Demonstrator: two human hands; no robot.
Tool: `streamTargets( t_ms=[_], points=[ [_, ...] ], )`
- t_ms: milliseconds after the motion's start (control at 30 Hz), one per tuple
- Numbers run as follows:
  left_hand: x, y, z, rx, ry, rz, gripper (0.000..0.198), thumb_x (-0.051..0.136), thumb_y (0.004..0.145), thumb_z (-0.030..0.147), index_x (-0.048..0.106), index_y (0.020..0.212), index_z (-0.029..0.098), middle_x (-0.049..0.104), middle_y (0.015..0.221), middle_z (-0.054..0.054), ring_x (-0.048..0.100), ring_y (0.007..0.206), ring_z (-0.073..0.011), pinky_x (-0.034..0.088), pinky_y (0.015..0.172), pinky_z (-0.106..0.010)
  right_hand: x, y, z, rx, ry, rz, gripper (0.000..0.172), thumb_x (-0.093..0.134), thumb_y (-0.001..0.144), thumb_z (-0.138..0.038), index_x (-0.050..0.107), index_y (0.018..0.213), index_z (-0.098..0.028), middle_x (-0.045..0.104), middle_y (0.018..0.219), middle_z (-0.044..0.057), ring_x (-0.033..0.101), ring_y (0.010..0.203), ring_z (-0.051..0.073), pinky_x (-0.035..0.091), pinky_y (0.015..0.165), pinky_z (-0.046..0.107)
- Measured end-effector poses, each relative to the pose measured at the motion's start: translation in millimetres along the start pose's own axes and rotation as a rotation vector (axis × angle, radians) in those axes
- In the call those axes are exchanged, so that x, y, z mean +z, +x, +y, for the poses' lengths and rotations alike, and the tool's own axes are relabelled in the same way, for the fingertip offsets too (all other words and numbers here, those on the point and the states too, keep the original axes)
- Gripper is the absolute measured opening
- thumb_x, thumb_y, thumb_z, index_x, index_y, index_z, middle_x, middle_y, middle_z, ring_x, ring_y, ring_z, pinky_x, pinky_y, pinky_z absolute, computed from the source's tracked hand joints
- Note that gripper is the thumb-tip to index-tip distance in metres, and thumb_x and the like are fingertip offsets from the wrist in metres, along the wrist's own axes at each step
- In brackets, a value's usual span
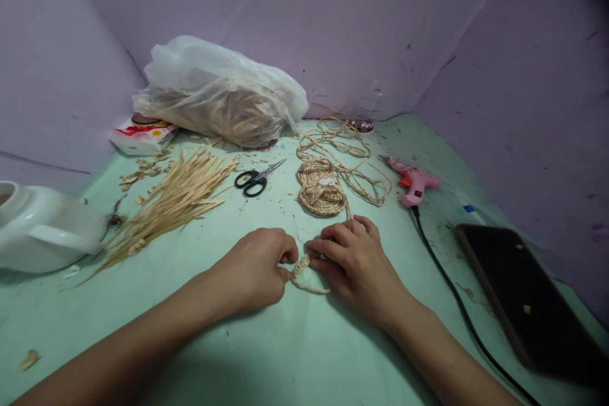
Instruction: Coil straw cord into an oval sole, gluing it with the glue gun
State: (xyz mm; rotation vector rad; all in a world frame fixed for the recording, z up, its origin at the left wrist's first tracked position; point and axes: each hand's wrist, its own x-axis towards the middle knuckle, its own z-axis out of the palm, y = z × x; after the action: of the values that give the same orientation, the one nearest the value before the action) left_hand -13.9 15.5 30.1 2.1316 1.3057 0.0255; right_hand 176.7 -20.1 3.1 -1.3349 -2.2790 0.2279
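A thin braided straw cord (311, 290) is bent into a small loop on the green tabletop, between my two hands. My left hand (261, 263) is closed, its thumb and curled forefinger at the loop's left edge. From the right, my right hand (356, 260) pinches the cord's upper part, with fingertips hiding some of it. Just beyond lies a coiled, sewn piece of straw braid (321, 190) with a whitish patch in its middle. More loose cord (366, 181) trails in tangles behind and to the right of that piece.
Black-handled scissors (257, 181) lie beside a bundle of dry straw strips (176, 196). A pink glue gun (416, 181), its black cable and a dark phone (528, 292) occupy the right. A white jug (42, 228), a small box (145, 138) and a plastic bag (219, 95) stand left and back.
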Motion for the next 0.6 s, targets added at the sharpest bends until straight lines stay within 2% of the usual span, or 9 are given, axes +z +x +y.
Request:
streamTargets(
  t_ms=[167,300,400,500,600],
  points=[
    [-0.7,-1.1,3.5,-0.047,0.005,-0.029,0.013,0.056,0.067,0.015,0.066,0.074,0.022,0.064,0.069,0.001,0.054,0.063,-0.0136,0.033,0.055,-0.025,1.7,-3.8,2.9,0.057,0.039,0.025,0.009,0.061,0.083,-0.022,0.069,0.086,-0.022,0.061,0.081,0.004,0.052,0.080,0.020,0.028,0.092,0.049],
    [-1.5,-1.7,8.0,-0.080,0.042,-0.010,0.011,0.058,0.068,0.019,0.067,0.074,0.023,0.066,0.070,0.000,0.055,0.063,-0.0146,0.032,0.055,-0.026,1.6,-4.7,0.0,0.035,0.079,0.074,0.015,0.057,0.083,-0.014,0.069,0.087,-0.021,0.061,0.087,0.006,0.052,0.083,0.020,0.032,0.088,0.046],
    [-1.9,-2.3,9.9,-0.068,0.081,0.002,0.013,0.057,0.070,0.020,0.067,0.076,0.024,0.067,0.073,0.000,0.055,0.065,-0.0154,0.033,0.057,-0.027,2.8,-3.0,-4.9,-0.024,0.111,0.030,0.014,0.058,0.083,-0.017,0.069,0.091,-0.022,0.064,0.094,0.005,0.052,0.087,0.021,0.031,0.089,0.046],
    [-3.7,-1.6,8.2,-0.038,0.092,-0.011,0.013,0.056,0.071,0.019,0.067,0.076,0.023,0.067,0.074,-0.001,0.055,0.066,-0.0157,0.033,0.057,-0.027,5.1,-0.8,-8.5,-0.049,0.112,-0.010,0.010,0.060,0.084,-0.020,0.068,0.089,-0.023,0.068,0.088,0.002,0.053,0.083,0.020,0.027,0.092,0.048],
    [-5.8,-0.9,5.1,-0.011,0.073,-0.046,0.014,0.056,0.071,0.017,0.067,0.078,0.022,0.067,0.075,-0.001,0.056,0.067,-0.0151,0.034,0.058,-0.026,6.7,0.4,-9.2,-0.031,0.100,-0.013,0.012,0.057,0.085,-0.018,0.068,0.087,-0.022,0.068,0.083,0.002,0.053,0.080,0.019,0.029,0.089,0.045]
  ],
)
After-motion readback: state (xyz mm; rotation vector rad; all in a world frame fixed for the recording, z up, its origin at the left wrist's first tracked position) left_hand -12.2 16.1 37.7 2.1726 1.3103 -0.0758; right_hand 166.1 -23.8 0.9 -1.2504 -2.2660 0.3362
